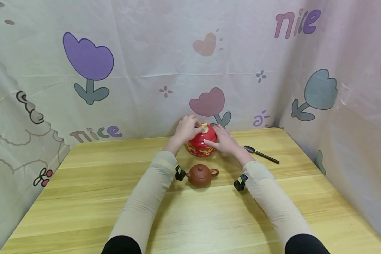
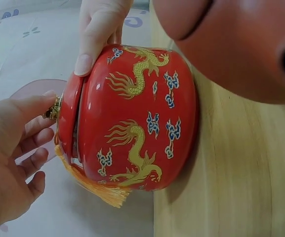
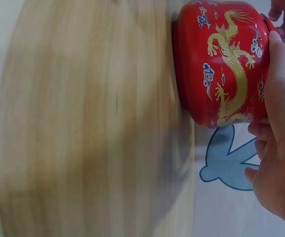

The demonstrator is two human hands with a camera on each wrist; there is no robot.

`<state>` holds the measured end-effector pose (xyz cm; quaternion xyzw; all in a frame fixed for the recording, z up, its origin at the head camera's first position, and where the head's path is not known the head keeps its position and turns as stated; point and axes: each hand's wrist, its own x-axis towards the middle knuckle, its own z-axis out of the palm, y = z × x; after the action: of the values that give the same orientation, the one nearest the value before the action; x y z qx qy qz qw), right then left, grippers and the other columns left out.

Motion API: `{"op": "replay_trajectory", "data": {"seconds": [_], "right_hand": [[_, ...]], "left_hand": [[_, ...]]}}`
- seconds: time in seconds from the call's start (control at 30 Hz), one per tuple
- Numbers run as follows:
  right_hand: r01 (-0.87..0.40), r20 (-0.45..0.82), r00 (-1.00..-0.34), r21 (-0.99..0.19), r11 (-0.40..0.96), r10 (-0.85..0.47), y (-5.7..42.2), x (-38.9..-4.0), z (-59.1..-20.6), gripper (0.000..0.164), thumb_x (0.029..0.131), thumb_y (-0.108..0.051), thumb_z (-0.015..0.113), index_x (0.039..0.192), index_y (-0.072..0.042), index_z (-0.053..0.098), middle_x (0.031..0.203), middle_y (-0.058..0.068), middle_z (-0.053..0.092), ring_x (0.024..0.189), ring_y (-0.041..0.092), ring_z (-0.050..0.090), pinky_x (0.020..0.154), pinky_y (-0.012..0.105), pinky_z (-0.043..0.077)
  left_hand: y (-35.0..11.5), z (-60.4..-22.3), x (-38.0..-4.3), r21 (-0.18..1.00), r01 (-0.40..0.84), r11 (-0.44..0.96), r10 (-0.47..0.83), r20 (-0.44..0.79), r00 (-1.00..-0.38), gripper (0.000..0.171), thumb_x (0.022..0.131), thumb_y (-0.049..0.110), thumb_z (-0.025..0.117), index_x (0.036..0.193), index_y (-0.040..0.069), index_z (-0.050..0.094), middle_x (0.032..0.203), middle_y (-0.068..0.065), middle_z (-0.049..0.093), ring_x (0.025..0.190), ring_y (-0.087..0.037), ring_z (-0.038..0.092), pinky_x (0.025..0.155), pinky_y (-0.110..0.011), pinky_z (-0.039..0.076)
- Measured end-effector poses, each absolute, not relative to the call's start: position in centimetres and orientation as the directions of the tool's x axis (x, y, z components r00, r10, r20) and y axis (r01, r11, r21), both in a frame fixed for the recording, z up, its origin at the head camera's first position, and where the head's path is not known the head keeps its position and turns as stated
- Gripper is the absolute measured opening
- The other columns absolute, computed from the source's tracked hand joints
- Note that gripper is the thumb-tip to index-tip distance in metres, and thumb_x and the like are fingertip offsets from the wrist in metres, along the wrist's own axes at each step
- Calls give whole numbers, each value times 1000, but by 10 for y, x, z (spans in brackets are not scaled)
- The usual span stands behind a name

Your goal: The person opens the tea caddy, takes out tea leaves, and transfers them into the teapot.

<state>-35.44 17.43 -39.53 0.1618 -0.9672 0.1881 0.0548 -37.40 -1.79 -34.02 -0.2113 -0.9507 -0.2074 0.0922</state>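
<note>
A red jar (image 1: 197,149) with gold dragons and blue clouds stands upright at the table's back edge. Its red lid (image 2: 69,118) sits slightly tilted, with a narrow gap along the rim in the left wrist view. My left hand (image 1: 185,129) pinches the gold knob (image 2: 56,107) on the lid between thumb and fingers; an orange tassel (image 2: 95,186) hangs from it. The right hand (image 1: 227,141) grips the jar's right side near the rim, thumb in front and the other fingers partly hidden behind. In front of the jar sits a brown clay teapot (image 1: 200,176), close to the left wrist.
A dark scoop (image 1: 261,154) with a long handle lies on the wooden table (image 1: 108,190), right of the right hand. Behind the table hangs a printed cloth (image 1: 139,53), near the jar's back; it also runs along the right side.
</note>
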Motion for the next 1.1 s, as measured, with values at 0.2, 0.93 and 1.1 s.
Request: {"op": "replay_trajectory", "data": {"seconds": [0.2,0.93,1.1], "right_hand": [[-343,179,-938,-352,871,-297,174,-354,-394,87,91,-54,60,151,0,30,158,17,31,152,35,15,120,60,16],[-340,166,-940,-348,874,-299,174,-357,-397,88,92,-57,57,152,0,28,159,17,29,152,35,13,120,59,15],[-331,162,-943,-336,882,-292,175,-357,-399,89,92,-58,55,152,0,26,160,17,27,152,34,13,120,59,16]], "left_hand": [[-19,-340,-373,388,423,819,338,271,-902,30,92,41,66,99,13,74,108,-3,63,103,-23,51,96,-42,43],[-25,-346,-361,302,399,866,325,269,-907,37,93,43,63,121,19,70,122,-4,59,112,-23,46,93,-40,41],[-30,-350,-354,296,402,867,336,249,-908,40,92,44,64,124,20,68,122,-4,57,112,-23,44,94,-40,39]]}}
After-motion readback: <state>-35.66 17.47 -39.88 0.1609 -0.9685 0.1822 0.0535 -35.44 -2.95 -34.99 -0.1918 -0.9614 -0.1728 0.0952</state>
